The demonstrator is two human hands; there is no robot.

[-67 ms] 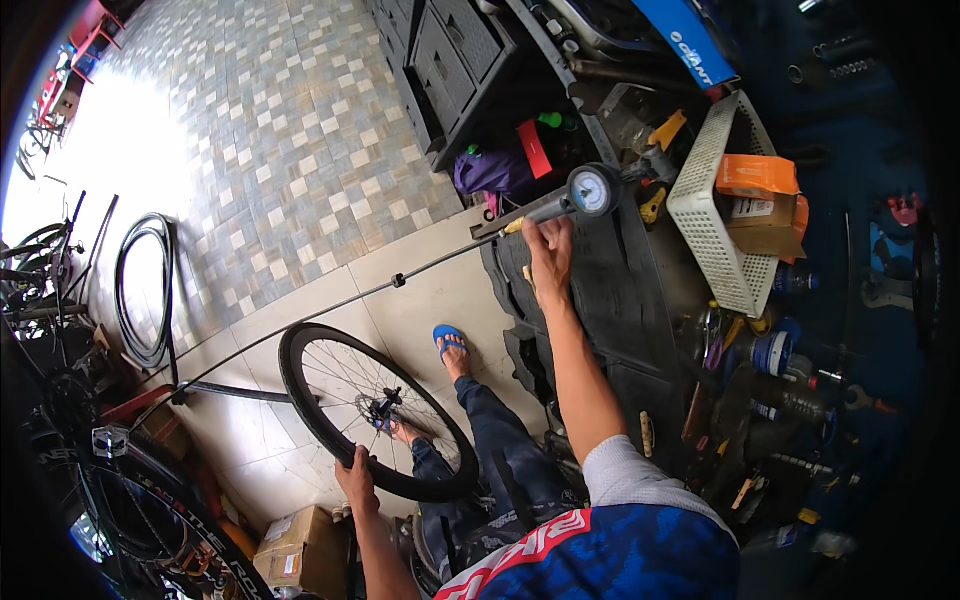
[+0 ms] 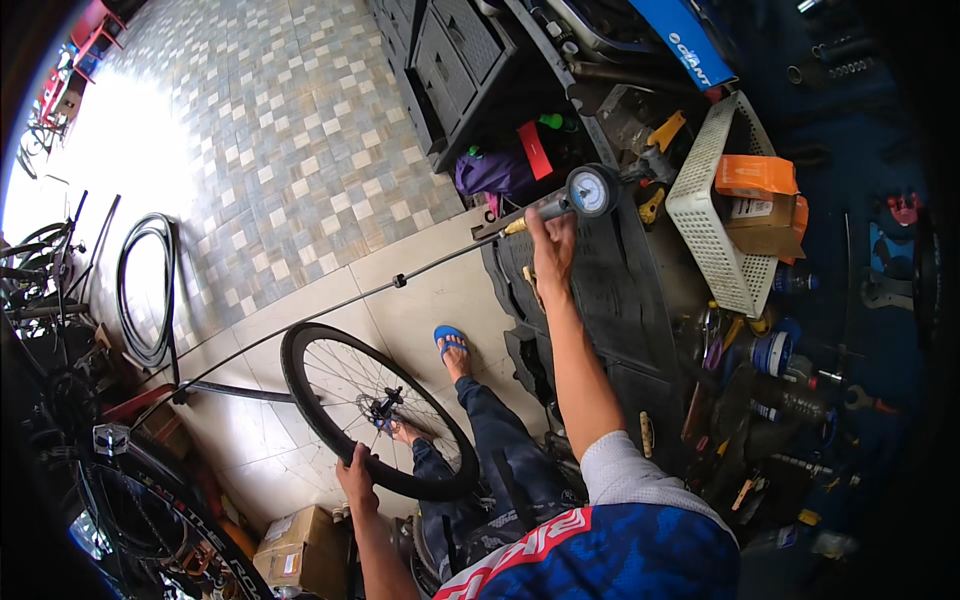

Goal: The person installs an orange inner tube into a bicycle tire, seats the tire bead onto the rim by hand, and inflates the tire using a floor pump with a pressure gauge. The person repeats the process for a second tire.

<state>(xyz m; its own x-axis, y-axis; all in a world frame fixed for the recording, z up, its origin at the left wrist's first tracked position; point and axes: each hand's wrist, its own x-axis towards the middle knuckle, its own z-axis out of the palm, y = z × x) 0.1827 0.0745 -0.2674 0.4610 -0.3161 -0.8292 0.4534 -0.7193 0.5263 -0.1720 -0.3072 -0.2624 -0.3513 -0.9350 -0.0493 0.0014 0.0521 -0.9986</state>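
Note:
A bicycle wheel (image 2: 293, 375) with a black tyre, thin spokes and a dark hub leans in front of my legs. My left hand (image 2: 357, 480) is closed around its lower left rim and tyre. Up at the right, a tyre inflator (image 2: 592, 190) with a round dial gauge lies by the edge of a black bench. My right hand (image 2: 553, 250) is at the inflator's handle, overlapping it, with thumb and fingers blurred; whether they grip it is unclear. A thin black hose (image 2: 330, 312) runs from the inflator's brass fitting (image 2: 515, 227) down to the left.
Coiled black tubing (image 2: 120, 290) and parked bicycles (image 2: 150, 490) stand at the left. A cardboard box (image 2: 305, 550) sits at the lower left. On the right, the dark bench (image 2: 610, 300) bears a white basket (image 2: 695, 200) and scattered tools. Black drawers (image 2: 455, 65) stand at the top.
My right hand has shifted slightly up and right along the inflator's handle. The wheel and my left hand look nearly still.

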